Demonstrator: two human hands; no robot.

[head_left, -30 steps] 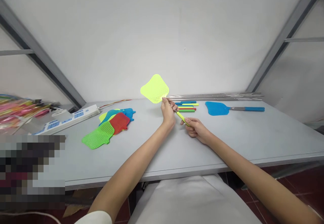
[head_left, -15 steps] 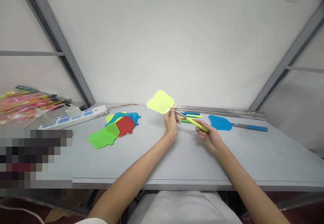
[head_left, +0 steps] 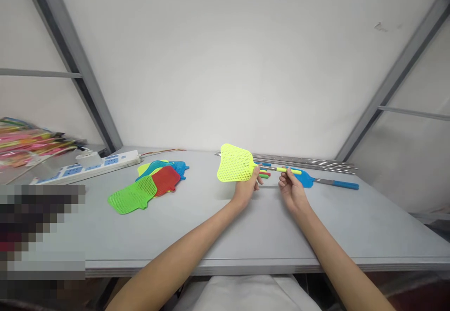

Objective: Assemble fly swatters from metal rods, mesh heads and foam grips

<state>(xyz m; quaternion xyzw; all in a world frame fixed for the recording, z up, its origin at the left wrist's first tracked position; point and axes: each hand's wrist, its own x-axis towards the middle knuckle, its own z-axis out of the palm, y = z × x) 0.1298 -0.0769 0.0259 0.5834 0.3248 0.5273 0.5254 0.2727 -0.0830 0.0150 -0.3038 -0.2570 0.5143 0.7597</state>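
A yellow fly swatter (head_left: 235,163) is held above the table between both hands. My left hand (head_left: 248,186) is closed at the neck, where the perforated head meets the thin metal rod. My right hand (head_left: 291,190) pinches the yellow grip at the other end. Behind the hands lie several coloured grips (head_left: 264,175), partly hidden. A blue fly swatter (head_left: 325,181) rests on the table to the right, its head partly covered by my right hand and the yellow grip.
Loose swatter heads, green (head_left: 132,196), red (head_left: 166,180) and blue (head_left: 158,168), overlap at the left. A white power strip (head_left: 87,166) lies behind them. Metal rods (head_left: 309,162) run along the wall. Bundled colourful items (head_left: 31,142) sit at far left.
The yellow swatter has turned from slanting down to the right to nearly level, its head now facing me more. The right hand has risen. The whole view has shifted slightly.
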